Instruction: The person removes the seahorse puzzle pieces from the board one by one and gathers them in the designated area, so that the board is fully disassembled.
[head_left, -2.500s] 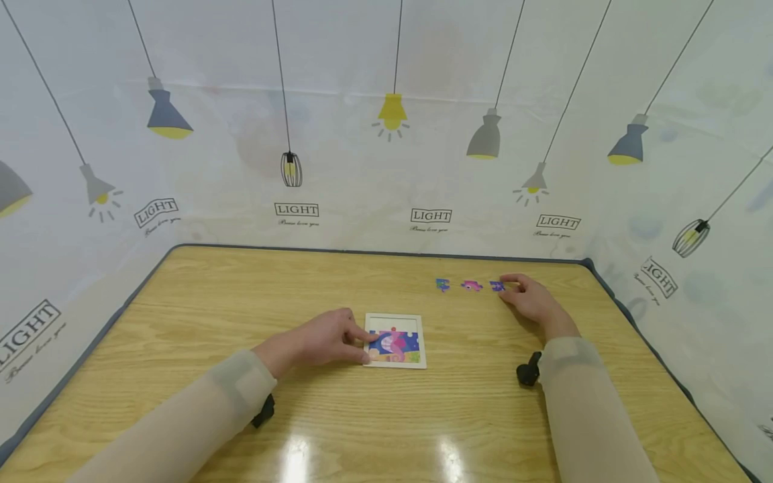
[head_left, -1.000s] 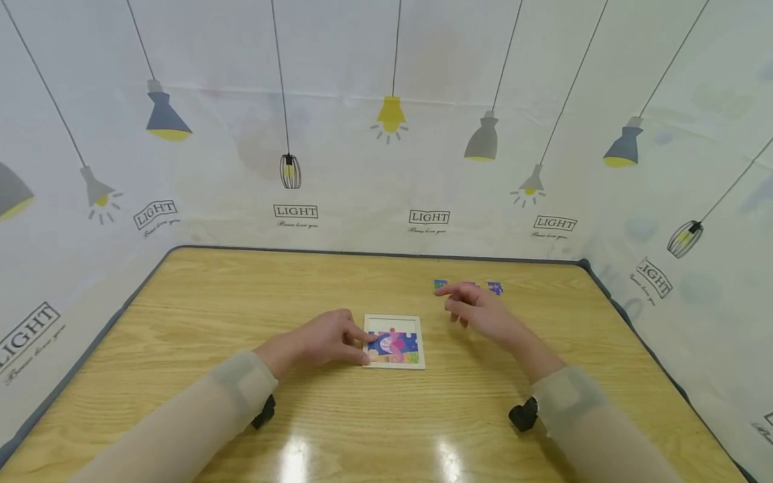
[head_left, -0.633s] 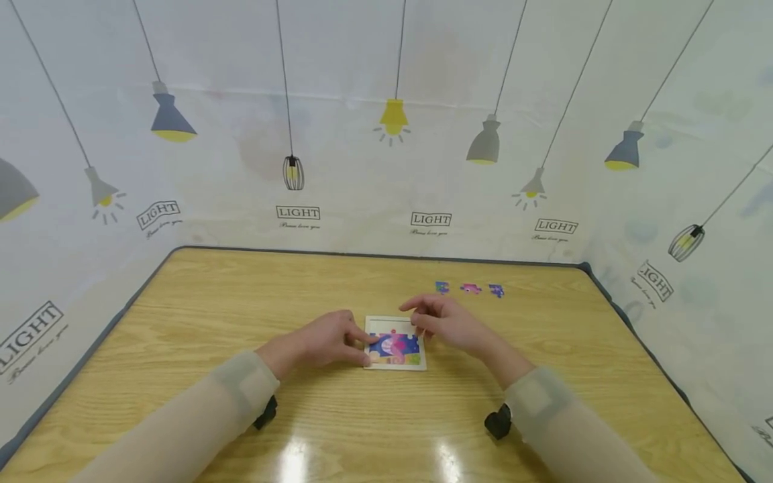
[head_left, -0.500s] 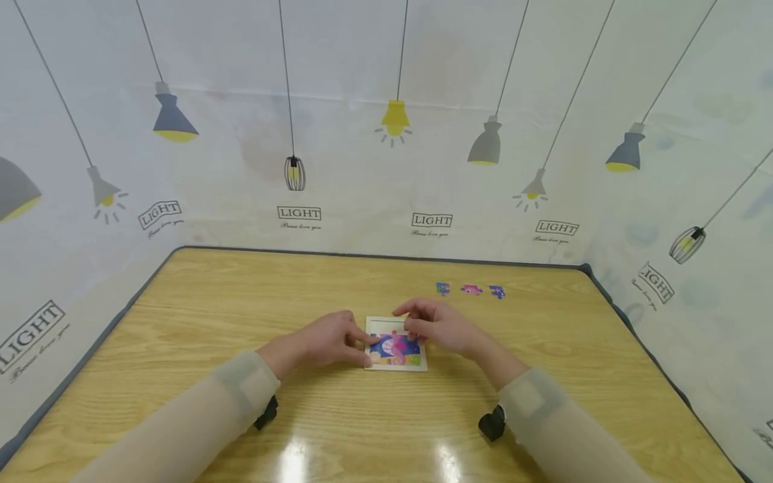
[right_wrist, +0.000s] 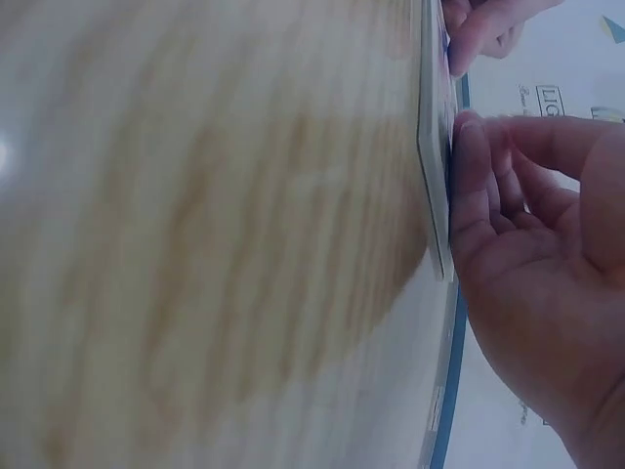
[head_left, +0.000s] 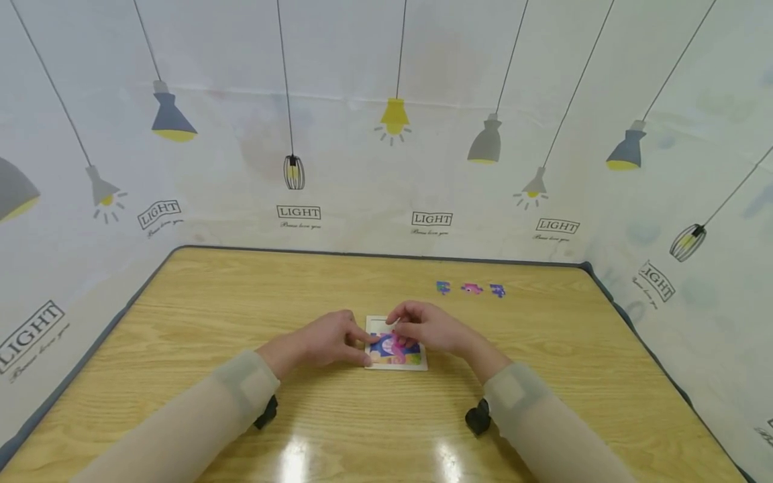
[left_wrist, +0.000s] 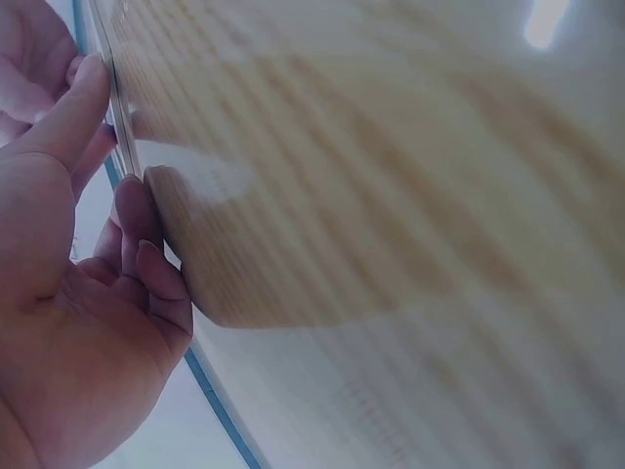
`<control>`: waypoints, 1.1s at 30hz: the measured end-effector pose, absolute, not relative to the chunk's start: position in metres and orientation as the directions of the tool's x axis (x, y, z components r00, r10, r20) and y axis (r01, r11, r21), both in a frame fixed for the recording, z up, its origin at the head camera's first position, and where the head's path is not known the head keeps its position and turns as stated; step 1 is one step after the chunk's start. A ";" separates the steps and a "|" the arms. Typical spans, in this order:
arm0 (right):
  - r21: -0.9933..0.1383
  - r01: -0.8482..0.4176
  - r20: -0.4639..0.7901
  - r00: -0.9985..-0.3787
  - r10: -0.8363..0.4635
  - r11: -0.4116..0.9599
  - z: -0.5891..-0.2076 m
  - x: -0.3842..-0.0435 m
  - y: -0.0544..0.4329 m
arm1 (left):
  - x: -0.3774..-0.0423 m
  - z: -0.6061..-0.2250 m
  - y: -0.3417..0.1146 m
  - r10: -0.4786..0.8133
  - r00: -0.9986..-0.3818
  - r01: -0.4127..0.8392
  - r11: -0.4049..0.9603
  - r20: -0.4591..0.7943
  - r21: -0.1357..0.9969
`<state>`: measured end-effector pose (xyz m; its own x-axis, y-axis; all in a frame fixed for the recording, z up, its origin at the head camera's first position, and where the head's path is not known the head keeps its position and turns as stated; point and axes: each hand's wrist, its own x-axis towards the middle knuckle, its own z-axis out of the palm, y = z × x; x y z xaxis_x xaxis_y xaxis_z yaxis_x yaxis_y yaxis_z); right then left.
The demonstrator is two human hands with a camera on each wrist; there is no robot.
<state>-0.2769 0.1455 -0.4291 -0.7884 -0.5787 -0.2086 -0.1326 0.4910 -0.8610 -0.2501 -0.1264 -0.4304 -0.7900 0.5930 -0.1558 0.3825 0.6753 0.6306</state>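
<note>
A small white-framed jigsaw puzzle [head_left: 421, 366] lies on the table. Its blue, pink and yellow picture fills the lower part, and a pale area shows along the top. My left hand [head_left: 323, 339] rests at its left side, thumb on the lower left corner and index finger on the picture. My right hand [head_left: 431, 327] has its fingertips on the upper right part of the picture and hides some of it; I see no loose piece in it. Three loose pieces lie farther back: a blue-green one [head_left: 443, 288], a pink one [head_left: 472, 289] and a blue-purple one [head_left: 498, 290].
The wood-grain table [head_left: 229, 295] has a dark edge strip along its sides. Behind it hangs a pale backdrop [head_left: 350, 168] printed with lamps. A black wrist camera [head_left: 478, 417] sits under the right sleeve, another [head_left: 266, 414] under the left.
My right hand has left the rightmost loose piece and come left and nearer, over the puzzle. The three loose pieces stay in their row. My left hand has kept its place.
</note>
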 end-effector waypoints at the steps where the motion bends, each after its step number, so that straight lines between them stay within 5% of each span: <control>1: -0.857 -0.131 -0.217 -0.785 -0.580 0.498 -0.429 -0.277 0.146 | -0.250 -0.430 -0.126 0.591 -0.791 0.381 0.677 -0.157 0.630; 23: -0.757 -0.245 -0.247 -0.751 -0.612 0.606 -0.427 -0.277 0.138 | -0.255 -0.430 -0.121 0.530 -0.833 0.340 0.717 -0.160 0.608; 33: -0.775 -0.204 -0.257 -0.763 -0.593 0.599 -0.426 -0.271 0.132 | -0.257 -0.431 -0.118 0.525 -0.835 0.341 0.727 -0.163 0.596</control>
